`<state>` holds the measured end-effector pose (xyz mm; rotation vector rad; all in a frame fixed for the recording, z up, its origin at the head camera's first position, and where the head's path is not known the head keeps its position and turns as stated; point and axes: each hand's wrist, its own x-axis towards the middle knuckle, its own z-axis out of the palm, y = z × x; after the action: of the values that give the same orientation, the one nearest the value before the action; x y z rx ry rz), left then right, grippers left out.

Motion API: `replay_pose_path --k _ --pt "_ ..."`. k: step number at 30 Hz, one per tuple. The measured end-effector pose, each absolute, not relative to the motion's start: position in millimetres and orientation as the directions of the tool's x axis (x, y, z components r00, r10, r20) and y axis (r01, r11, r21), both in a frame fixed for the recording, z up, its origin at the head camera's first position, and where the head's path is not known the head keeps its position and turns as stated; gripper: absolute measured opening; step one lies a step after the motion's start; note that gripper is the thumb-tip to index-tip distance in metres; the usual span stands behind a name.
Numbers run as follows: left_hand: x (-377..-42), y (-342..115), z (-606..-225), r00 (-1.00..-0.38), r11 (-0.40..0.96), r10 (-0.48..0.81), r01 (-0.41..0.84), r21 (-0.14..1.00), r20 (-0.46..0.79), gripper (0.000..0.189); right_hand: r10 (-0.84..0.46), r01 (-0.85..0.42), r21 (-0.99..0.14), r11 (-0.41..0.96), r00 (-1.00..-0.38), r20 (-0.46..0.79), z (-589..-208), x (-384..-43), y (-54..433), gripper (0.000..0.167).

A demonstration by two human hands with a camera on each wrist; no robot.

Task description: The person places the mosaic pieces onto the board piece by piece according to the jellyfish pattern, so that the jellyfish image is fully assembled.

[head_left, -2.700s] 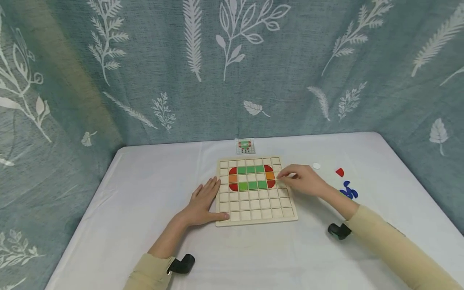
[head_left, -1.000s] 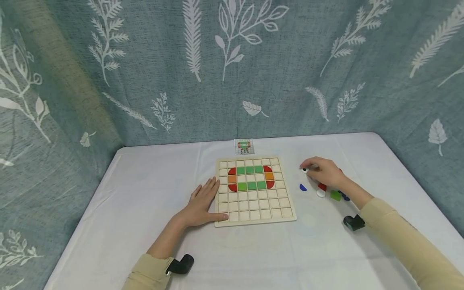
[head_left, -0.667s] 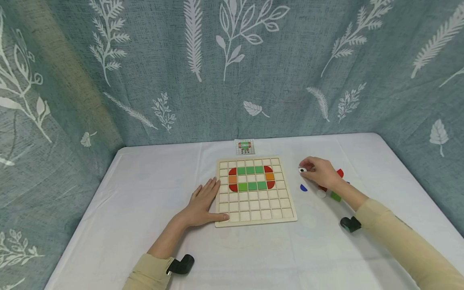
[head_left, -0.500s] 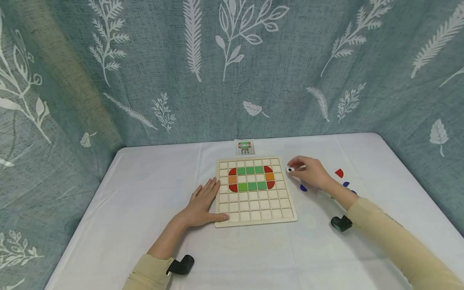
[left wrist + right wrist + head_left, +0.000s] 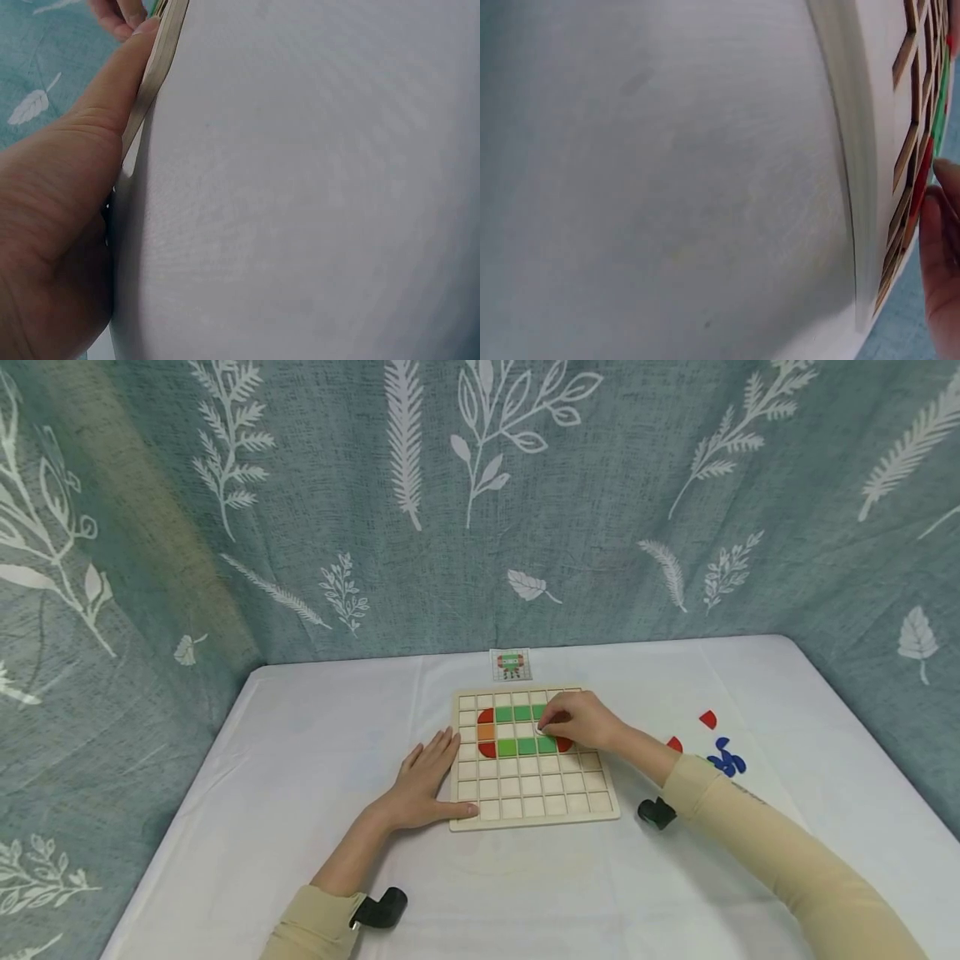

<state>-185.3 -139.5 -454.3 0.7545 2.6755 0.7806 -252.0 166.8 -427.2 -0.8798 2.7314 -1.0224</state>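
My left hand [image 5: 423, 785] lies flat at the left side of the wooden grid board [image 5: 532, 810], its thumb over the lower-left corner. In the left wrist view that thumb [image 5: 112, 94] rests along the board's edge [image 5: 160, 71]. The right hand [image 5: 581, 720] pinches a round white eye tile [image 5: 539, 728] over a middle-row cell, mostly hidden by the fingers. Green square tiles [image 5: 522, 713], an orange tile [image 5: 486, 732] and red rounded corner tiles [image 5: 487, 749] form a ring there. In the right wrist view, my fingers [image 5: 934, 247] are close to a red tile [image 5: 922, 176].
A small pattern card [image 5: 511, 665] lies behind the board. To the right are a red quarter-round tile [image 5: 708, 719], another red tile [image 5: 674, 744] and several blue tiles [image 5: 727, 762], partly near the right sleeve. A patterned curtain [image 5: 420, 585] hangs behind the white-covered table [image 5: 337, 710].
The right hand picked an eye tile from among the loose tiles and carried it left, onto the ring on the board. The left hand has stayed at the board's left edge.
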Motion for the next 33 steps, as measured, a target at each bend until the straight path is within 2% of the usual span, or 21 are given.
replay_pose_path --k 4,9,16,20,26,33 --pt "-186.0 -138.9 -454.6 -0.834 0.723 0.544 0.408 0.557 -0.094 0.110 -0.551 -0.478 -0.648 0.593 -0.828 0.108 -423.9 -248.8 174.9 0.011" --pt "-187.7 -137.8 -454.2 -0.831 0.721 0.549 0.415 0.555 -0.092 0.109 -0.463 -0.391 -0.685 0.615 -0.882 0.088 -419.4 -242.1 207.7 0.018" --pt "-186.8 -137.5 -454.4 -0.830 0.722 0.549 0.409 0.557 -0.102 0.109 -0.420 -0.353 -0.578 0.736 -0.907 0.019 -416.8 -209.0 275.7 0.009" --pt "-185.6 -137.8 -455.1 -0.830 0.721 0.549 0.408 0.560 -0.102 0.109 -0.427 -0.347 -0.564 0.749 -0.904 -0.011 -416.3 -188.0 302.8 0.014" --pt "-185.3 -137.9 -457.8 -0.831 0.715 0.548 0.406 0.569 -0.095 0.109 -0.451 -0.383 -0.579 0.720 -0.892 0.030 -422.8 -171.4 315.1 0.022" --pt "-186.4 -137.9 -458.6 -0.838 0.714 0.539 0.402 0.573 -0.083 0.109 -0.441 -0.404 -0.556 0.726 -0.894 0.074 -428.8 -175.0 308.7 0.019"
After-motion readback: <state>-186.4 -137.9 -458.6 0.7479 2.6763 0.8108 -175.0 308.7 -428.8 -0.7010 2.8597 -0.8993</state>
